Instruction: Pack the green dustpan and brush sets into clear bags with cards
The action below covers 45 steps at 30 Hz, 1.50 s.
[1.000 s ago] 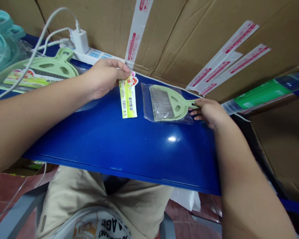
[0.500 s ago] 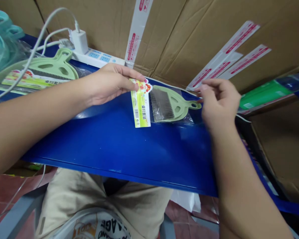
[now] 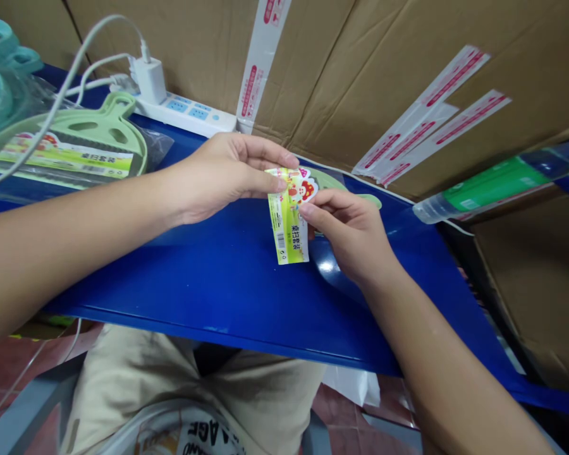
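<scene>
My left hand (image 3: 227, 177) and my right hand (image 3: 346, 234) both pinch a yellow-green printed paper label card (image 3: 288, 218) above the blue metal surface (image 3: 208, 272). The card has a barcode and a cartoon top edge. Beneath it lies a pale green dustpan in a clear plastic bag (image 3: 366, 201), mostly hidden by the card and my right hand. Only its handle end and upper rim show. A second bagged green dustpan with a label (image 3: 71, 148) lies at the far left, beyond my left forearm.
A white power strip (image 3: 184, 112) with a charger (image 3: 150, 80) and white cables lies at the back left, beside bagged teal plastic items (image 3: 0, 57). Taped cardboard boxes (image 3: 360, 82) form the back wall. A green-labelled plastic tube (image 3: 493, 183) lies at the right. My beige-clothed lap is below the blue edge.
My right hand has left the dustpan and now holds the label card with my left hand. The card has moved right and now covers most of the dustpan.
</scene>
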Motion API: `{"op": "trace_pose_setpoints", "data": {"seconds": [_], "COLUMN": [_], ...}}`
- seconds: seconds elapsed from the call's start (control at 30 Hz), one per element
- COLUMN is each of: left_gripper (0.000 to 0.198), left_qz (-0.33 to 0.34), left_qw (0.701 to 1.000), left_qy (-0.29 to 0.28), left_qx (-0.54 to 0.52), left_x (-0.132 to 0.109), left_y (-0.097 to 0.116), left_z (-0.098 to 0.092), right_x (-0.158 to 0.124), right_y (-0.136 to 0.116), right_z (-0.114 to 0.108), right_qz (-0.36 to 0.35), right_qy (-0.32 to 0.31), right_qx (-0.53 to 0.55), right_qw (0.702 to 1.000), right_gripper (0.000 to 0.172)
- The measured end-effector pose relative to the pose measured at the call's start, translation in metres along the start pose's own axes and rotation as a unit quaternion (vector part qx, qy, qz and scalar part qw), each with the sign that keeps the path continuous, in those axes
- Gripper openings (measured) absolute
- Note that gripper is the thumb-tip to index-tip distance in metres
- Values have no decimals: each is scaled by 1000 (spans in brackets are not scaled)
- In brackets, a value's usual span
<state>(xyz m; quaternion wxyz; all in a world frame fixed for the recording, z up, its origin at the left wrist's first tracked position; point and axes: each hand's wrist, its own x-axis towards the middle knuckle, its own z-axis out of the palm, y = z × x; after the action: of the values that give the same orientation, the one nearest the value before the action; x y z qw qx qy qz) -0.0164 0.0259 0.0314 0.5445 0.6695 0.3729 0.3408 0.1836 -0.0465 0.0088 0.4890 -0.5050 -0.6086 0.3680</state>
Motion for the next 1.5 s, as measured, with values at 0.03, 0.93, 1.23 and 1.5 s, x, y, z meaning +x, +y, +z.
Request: {"op": "trace_pose_setpoints", "data": {"seconds": [0.03, 0.93, 1.23, 1.5], "left_gripper": [30, 9, 11, 18], "left_qz": [-2, -29, -37, -122], "left_qw": [1000, 997, 997, 981], "left_qy": [2, 64, 54, 26], "left_qx": [1, -14, -45, -147], "left_x": [0, 26, 23, 15], "left_y": [0, -27, -25, -12], "left_z": [0, -11, -11, -7], "right_x": [0, 24, 37, 31], "right_y": [0, 38, 33, 27], "right_z": [0, -13, -21, -20], "right_qz": [0, -259, -254, -346], "right_qy": [2, 33, -39, -31], "right_qx": [0, -616, -634, -637], "right_qw": [1000, 743, 730, 688], "right_gripper": [32, 35, 29, 29]}}
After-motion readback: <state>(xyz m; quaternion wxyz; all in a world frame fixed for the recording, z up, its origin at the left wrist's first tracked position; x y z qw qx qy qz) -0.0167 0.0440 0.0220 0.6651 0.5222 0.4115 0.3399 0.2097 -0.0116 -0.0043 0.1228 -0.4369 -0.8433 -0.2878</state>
